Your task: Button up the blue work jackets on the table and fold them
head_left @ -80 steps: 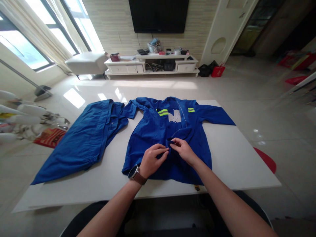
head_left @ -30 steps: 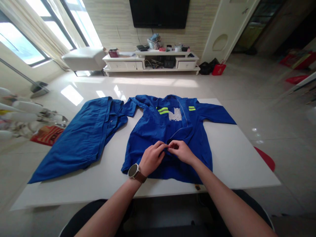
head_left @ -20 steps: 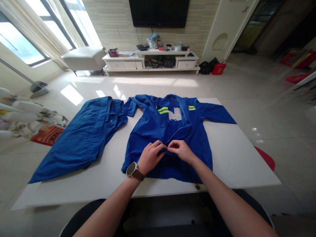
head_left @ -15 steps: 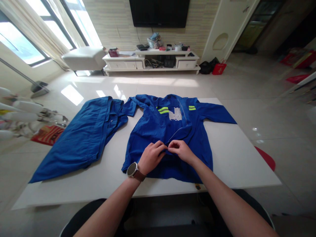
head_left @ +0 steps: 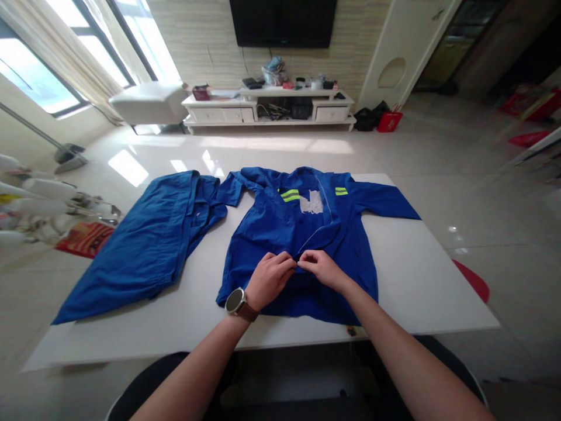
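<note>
White table (head_left: 421,280) under a blue work jacket (head_left: 263,234), which lies spread out. Folded blue garment (head_left: 135,245) just beside the jacket's left sleeve. Left hand (head_left: 270,279) and right hand (head_left: 322,270) both pinch cloth at the jacket's lower front opening. Wristwatch (head_left: 235,300) near the jacket's lower left corner.

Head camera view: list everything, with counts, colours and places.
Rectangular table: one, white, foreground
Striped cloth jacket: one, blue, table's middle
Folded cloth garment: one, blue, table's left
Flat television: one, black, far wall
Low cabinet: one, white, below television
Small items: several, mixed, atop cabinet
Padded bench: one, grey, left of cabinet
Handled bag: one, red, right of cabinet
Striped bag: one, red, left of garment
Rounded objects: several, white, far left
Curved object: one, red, right of table
Round watch: one, silver, left wrist
Left hand, right hand: two, bare, on jacket
</note>
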A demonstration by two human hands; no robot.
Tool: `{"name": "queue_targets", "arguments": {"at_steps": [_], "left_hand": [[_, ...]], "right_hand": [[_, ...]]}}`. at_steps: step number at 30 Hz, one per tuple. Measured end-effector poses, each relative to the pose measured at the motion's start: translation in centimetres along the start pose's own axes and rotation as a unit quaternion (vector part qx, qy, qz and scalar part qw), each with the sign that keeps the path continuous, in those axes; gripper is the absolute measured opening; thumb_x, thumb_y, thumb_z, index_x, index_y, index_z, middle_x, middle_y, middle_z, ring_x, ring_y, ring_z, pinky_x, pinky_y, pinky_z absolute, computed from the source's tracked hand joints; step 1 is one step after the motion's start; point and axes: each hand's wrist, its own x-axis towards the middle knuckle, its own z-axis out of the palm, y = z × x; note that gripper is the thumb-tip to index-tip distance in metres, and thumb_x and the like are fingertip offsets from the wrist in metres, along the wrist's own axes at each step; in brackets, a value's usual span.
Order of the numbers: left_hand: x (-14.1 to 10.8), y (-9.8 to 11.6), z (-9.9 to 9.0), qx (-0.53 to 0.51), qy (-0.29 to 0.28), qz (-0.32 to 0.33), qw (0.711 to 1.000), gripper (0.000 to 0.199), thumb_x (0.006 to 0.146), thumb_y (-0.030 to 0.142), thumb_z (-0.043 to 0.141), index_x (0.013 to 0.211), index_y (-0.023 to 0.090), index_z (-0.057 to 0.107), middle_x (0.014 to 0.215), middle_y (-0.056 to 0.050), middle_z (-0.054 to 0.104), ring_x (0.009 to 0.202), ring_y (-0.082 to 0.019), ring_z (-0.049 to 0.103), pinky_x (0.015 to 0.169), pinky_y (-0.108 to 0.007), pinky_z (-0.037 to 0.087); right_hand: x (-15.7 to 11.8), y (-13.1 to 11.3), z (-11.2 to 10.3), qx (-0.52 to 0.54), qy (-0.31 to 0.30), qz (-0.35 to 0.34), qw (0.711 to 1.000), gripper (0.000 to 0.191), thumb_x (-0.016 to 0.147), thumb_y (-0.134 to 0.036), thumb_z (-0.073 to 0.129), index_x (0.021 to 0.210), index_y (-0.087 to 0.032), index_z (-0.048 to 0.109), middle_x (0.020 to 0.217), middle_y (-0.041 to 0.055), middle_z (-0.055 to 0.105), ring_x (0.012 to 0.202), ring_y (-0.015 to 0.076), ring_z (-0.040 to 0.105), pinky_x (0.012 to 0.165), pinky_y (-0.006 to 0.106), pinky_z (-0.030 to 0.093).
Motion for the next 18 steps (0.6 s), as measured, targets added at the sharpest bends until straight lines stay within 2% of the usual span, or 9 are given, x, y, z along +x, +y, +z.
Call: {"name": "queue_targets", "arguments": {"at_steps": [4, 9, 13, 18], "left_hand": [[0.05, 0.17, -0.04, 0.003, -0.013, 0.005, 1.000, 0.012, 0.097, 0.020, 0.055, 0.103, 0.022, 0.065, 0.103, -0.002, 0.065, 0.087, -0.016, 0.058, 0.081, -0.032, 0.042], [-0.10, -0.03, 0.17, -0.005, 0.011, 0.031, 0.999, 0.024, 0.101, 0.017, 0.046, 0.097, 0.023, 0.069, 0.099, -0.003, 0.067, 0.085, -0.015, 0.058, 0.081, -0.031, 0.042], [-0.20, -0.31, 0.25, -0.018, 0.029, 0.046, 0.998, 0.026, 0.102, 0.020, 0.047, 0.097, 0.024, 0.073, 0.101, -0.003, 0.069, 0.084, -0.014, 0.056, 0.083, -0.031, 0.043], [-0.19, -0.40, 0.11, -0.018, 0.039, 0.061, 0.997, 0.028, 0.099, 0.015, 0.050, 0.092, 0.025, 0.075, 0.098, -0.003, 0.070, 0.084, -0.014, 0.057, 0.082, -0.031, 0.043]], "right_hand": [[-0.03, -0.14, 0.02, 0.017, 0.001, 0.006, 1.000, 0.021, 0.074, -0.038, 0.065, 0.070, -0.018, 0.061, 0.063, -0.0039, 0.054, 0.063, 0.0120, 0.046, 0.062, 0.027, 0.034], [0.02, -0.35, 0.02, 0.030, -0.009, 0.018, 0.999, 0.019, 0.071, -0.037, 0.066, 0.068, -0.018, 0.061, 0.060, -0.0040, 0.052, 0.061, 0.0121, 0.045, 0.061, 0.026, 0.033], [0.13, -0.16, 0.11, 0.048, -0.004, 0.028, 0.998, 0.020, 0.070, -0.038, 0.067, 0.067, -0.019, 0.061, 0.059, -0.0043, 0.051, 0.061, 0.0121, 0.043, 0.060, 0.026, 0.033], [0.17, -0.02, 0.29, 0.076, -0.007, 0.048, 0.996, 0.021, 0.068, -0.039, 0.067, 0.067, -0.019, 0.062, 0.058, -0.0040, 0.049, 0.058, 0.0118, 0.041, 0.057, 0.026, 0.031]]}}
